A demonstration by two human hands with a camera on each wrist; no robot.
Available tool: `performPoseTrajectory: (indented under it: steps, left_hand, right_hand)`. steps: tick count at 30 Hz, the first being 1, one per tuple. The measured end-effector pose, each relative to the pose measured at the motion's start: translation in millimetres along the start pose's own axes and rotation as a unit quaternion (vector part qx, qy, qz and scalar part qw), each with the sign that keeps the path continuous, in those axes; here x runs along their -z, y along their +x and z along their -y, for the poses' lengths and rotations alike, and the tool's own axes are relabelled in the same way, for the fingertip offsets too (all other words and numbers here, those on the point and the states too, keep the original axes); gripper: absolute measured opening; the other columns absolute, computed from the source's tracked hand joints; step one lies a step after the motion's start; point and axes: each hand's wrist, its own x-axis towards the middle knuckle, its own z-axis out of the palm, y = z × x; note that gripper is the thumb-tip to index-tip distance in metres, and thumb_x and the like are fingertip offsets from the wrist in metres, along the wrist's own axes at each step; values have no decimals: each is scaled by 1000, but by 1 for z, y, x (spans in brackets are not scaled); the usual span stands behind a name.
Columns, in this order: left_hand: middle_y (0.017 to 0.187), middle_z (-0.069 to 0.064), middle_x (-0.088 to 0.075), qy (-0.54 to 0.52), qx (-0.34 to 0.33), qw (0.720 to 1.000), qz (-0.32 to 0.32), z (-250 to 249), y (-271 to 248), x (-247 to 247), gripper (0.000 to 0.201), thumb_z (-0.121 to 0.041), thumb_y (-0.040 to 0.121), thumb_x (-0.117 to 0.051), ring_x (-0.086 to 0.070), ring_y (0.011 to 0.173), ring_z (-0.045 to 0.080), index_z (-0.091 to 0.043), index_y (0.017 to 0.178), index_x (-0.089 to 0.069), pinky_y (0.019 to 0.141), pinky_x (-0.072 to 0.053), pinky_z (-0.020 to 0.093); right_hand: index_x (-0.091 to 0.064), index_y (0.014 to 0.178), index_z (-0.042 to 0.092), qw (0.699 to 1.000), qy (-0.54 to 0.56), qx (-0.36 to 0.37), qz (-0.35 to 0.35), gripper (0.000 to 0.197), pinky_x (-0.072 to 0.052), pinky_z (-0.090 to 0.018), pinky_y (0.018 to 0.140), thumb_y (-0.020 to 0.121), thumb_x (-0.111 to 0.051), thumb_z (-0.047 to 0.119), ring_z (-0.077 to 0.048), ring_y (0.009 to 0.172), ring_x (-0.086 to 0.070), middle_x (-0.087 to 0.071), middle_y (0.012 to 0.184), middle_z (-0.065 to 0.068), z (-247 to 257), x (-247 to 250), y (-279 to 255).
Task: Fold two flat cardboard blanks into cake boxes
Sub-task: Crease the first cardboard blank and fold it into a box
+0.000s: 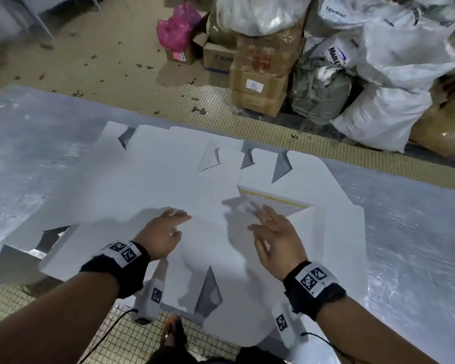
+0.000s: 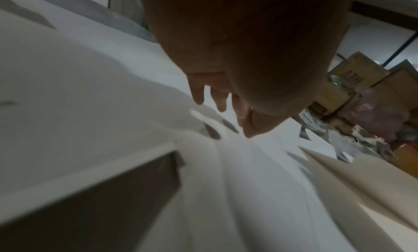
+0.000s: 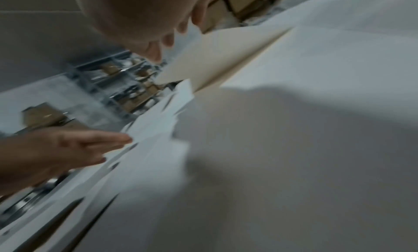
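Observation:
Two flat white cardboard blanks overlap on a steel table [image 1: 37, 143]. The left blank [image 1: 142, 179] reaches toward the table's far left; the right blank [image 1: 326, 258] lies partly over it and shows a window cut-out [image 1: 273, 203] with a yellow edge. My left hand [image 1: 166, 229] hovers over the left blank, fingers straight and spread, holding nothing. My right hand [image 1: 271, 232] is spread just above the right blank by the window. In the wrist views the left hand [image 2: 217, 98] and right hand [image 3: 167, 39] show extended fingers above the white card [image 2: 248, 193], with the left hand [image 3: 86, 145] also in the right wrist view.
Beyond the table's far edge lie a tiled floor [image 1: 116, 74], stacked brown cartons [image 1: 260, 82], white sacks [image 1: 394, 69] and a pink bag [image 1: 176, 30]. The blanks overhang the table's near edge above my foot [image 1: 171, 332].

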Motion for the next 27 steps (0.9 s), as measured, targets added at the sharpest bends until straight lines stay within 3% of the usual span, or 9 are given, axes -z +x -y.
performPoseTrajectory:
  steps: [2,4,6,9,11,15,20,24,27]
  left_hand:
    - [144,-15,-45,-3,-13,1000,6,17,-10,8,49,-3,95,-54,-22,148,7,-29,136,-57,107,-32,13]
    - [141,-18,-45,-14,-32,999,23,28,-19,14,48,-3,94,-57,-21,145,1,-31,132,-58,91,-27,-4]
    - [141,-20,-42,-8,-61,996,58,38,-28,17,44,-8,94,-62,-17,142,-2,-35,128,-58,89,-23,-8]
    - [148,-24,-35,43,-92,990,99,57,-35,18,43,-25,91,-71,-8,146,-1,-39,130,-58,116,-17,16]
    - [153,-24,-28,61,-104,986,116,68,-38,18,51,-32,89,-73,-2,149,0,-36,137,-56,120,-11,26]
    - [158,-24,-22,99,-141,980,97,74,-44,13,58,-39,89,-70,2,151,3,-37,143,-48,124,-9,34]
    - [157,-23,-27,97,-148,981,79,76,-45,7,53,-40,85,-70,-2,152,5,-38,135,-52,124,-13,39]
    - [150,-25,-39,50,-133,989,44,78,-43,4,47,-46,82,-73,-10,150,0,-37,126,-59,123,-18,40]
    - [141,-26,-48,24,-117,993,11,76,-41,-1,41,-54,77,-74,-20,147,-1,-38,114,-65,122,-22,40]
  right_hand:
    - [-74,98,13,1000,14,18,0,27,-46,-36,102,86,-51,15,-29,128,-53,-66,129,-4,22,-10,-4]
    - [-74,100,16,1000,3,-8,18,24,-49,-36,101,85,-55,15,-22,123,-53,-68,125,-2,40,-22,-7]
    - [-71,114,19,990,6,-90,113,28,-45,-39,106,88,-59,17,-17,129,-46,-63,133,-2,55,-38,-4]
    - [-52,139,28,940,-15,-195,280,46,-19,-30,122,94,-58,31,-14,150,-16,-32,159,5,74,-55,-3]
    - [-43,146,29,929,-30,-219,296,54,-10,-29,123,94,-56,38,-13,152,-3,-18,163,7,86,-63,-10]
    - [-26,151,36,926,-33,-260,272,60,11,-28,119,95,-48,38,-9,151,13,0,165,14,106,-72,-30]
    - [-25,150,38,918,-34,-293,267,62,13,-30,120,94,-51,34,-8,150,16,3,164,17,117,-75,-36]
    - [-33,148,34,921,-34,-306,237,47,9,-34,122,102,-41,35,-12,152,10,-5,165,13,119,-80,-34]
    - [-36,148,32,919,-32,-302,251,52,7,-35,122,98,-34,45,-14,153,7,-10,165,11,118,-77,-32]
